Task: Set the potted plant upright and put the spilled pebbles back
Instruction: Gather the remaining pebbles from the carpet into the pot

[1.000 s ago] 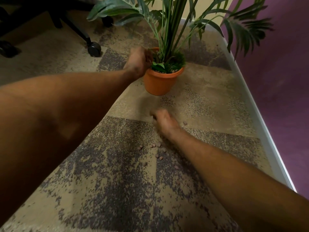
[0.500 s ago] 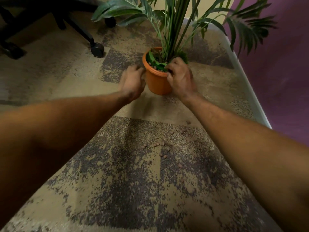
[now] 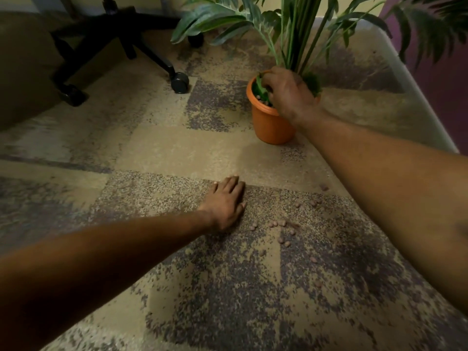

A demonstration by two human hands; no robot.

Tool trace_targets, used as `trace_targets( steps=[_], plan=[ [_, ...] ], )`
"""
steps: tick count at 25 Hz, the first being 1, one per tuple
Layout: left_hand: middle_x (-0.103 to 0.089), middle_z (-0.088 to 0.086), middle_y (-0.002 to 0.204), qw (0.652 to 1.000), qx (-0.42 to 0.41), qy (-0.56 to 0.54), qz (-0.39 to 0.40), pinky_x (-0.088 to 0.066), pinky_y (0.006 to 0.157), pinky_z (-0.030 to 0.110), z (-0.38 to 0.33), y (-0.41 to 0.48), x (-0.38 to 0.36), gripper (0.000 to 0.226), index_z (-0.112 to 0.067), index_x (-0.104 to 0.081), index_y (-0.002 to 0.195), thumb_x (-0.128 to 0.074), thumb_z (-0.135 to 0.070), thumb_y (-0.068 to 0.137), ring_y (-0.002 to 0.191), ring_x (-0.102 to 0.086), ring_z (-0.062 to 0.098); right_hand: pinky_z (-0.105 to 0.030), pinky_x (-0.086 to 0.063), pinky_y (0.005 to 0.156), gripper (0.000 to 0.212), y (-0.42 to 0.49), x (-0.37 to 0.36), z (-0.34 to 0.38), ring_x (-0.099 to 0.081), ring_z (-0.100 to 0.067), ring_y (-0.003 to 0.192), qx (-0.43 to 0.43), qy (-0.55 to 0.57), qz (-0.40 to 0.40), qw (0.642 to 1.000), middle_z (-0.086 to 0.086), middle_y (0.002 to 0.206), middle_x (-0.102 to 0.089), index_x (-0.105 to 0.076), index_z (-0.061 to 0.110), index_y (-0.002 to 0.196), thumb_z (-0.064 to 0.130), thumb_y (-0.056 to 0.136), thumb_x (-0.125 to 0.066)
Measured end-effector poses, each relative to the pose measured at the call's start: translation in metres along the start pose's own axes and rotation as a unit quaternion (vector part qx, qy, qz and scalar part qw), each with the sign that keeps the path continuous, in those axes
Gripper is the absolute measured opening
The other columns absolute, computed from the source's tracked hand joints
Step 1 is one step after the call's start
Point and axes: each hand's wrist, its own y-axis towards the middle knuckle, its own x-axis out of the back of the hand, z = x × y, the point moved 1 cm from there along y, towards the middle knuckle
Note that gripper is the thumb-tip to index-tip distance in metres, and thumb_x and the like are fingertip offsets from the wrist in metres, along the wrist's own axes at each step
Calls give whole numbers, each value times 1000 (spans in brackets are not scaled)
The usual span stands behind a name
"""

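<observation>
Across the bottom of the view, two bare forearms reached out over a mottled tan and grey carpet, the left one low and nearly level, the right one rising from the right edge and covering some carpet on that side. Just past them the left hand lay palm down on the carpet, fingers straight and close together, gripping nothing. Beside it to the right, not touching it, small brownish pebbles lay scattered loosely, with one stray pebble farther off near the right forearm.

Beyond these the orange pot stood upright on the carpet, well apart from the left hand. The right hand hung over its rim, knuckles up, fingers curled downward into the foliage. Their tips were buried among the leaves, so whether they held anything could not be told. A few pebbles showed inside the pot at its left rim. The hand and wrist hid the pot's right side.

Long green leaves rose from the pot and ran off the top of the view. Farther left stood a black office chair base, cut off at the top, one caster nearest the pot. A white baseboard ran along the right beneath a purple wall, dim and partly screened by fronds.
</observation>
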Motion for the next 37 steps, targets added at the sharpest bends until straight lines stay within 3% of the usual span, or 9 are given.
trace_targets(
  steps=[3, 8, 11, 15, 19, 25, 28, 32, 37],
  plan=[
    [9, 7, 177, 1000, -3, -16, -5, 4, 132, 46, 1, -2, -7, 71, -17, 2, 170, -25, -50, 112, 164, 9, 23, -39, -43, 81, 29, 12, -6, -1, -59, -36, 107, -16, -24, -5, 1000, -15, 111, -57, -63, 7, 118, 11, 103, -38],
    [10, 7, 177, 1000, -1, -10, -14, 6, 131, 46, 0, 0, -11, 71, -17, 2, 170, -24, -50, 112, 164, 8, 24, -48, -53, 84, 30, 4, 6, 7, -60, -42, 110, 12, -73, -1, 997, -22, 122, -57, -62, 3, 123, -4, 95, -52],
    [7, 8, 178, 1000, -4, -13, -22, 4, 131, 47, -1, 0, -12, 71, -17, 0, 170, -25, -49, 112, 164, 6, 25, -49, -51, 92, 37, -14, 16, 5, -56, -40, 121, 40, -119, -19, 992, -20, 134, -57, -59, 4, 130, 2, 93, -59],
    [4, 6, 178, 999, -14, -15, -30, 1, 131, 46, -4, 3, -6, 71, -19, 0, 170, -28, -49, 112, 164, 3, 25, -48, -49, 97, 46, -57, 20, -2, -53, -37, 123, 47, -145, -24, 988, -16, 143, -53, -52, 7, 141, 17, 96, -53],
    [9, 6, 177, 999, -37, 0, -32, 0, 132, 45, -24, 18, 0, 72, -18, 2, 170, -26, -51, 112, 164, 7, 23, -48, -51, 98, 55, -113, 19, -36, -52, -35, 123, -9, -136, -11, 991, -15, 142, -51, -47, 8, 143, 21, 91, -58],
    [10, 7, 177, 997, -75, -1, -29, -2, 133, 48, -56, 44, -6, 72, -18, 3, 170, -24, -51, 112, 164, 8, 24, -40, -56, 93, 46, -204, -10, -67, -54, -23, 115, -44, -104, 107, 988, -8, 139, -53, -47, 15, 138, 16, 94, -58],
    [10, 5, 177, 994, -101, -8, -30, 0, 133, 47, -80, 55, -13, 73, -20, 4, 170, -23, -53, 111, 164, 8, 23, -35, -54, 95, 38, -232, -25, -71, -54, -17, 111, -35, -78, 154, 984, -4, 135, -56, -48, 19, 138, 15, 101, -55],
    [13, 2, 176, 992, -125, -12, -17, 5, 130, 45, -102, 66, -19, 74, -22, 8, 169, -19, -58, 110, 163, 11, 22, -37, -51, 102, 44, -243, -38, -73, -54, -18, 116, -55, -45, 215, 974, -4, 137, -55, -52, 22, 139, 9, 98, -61],
    [-3, 6, 178, 982, -187, 7, -19, -7, 133, 45, -120, 79, -11, 72, -21, -2, 170, -30, -52, 111, 164, -2, 25, -41, -52, 104, 41, -239, -47, -75, -58, -21, 115, -119, -1, 243, 963, -6, 132, -58, -60, 18, 135, 3, 97, -63]
  ],
)
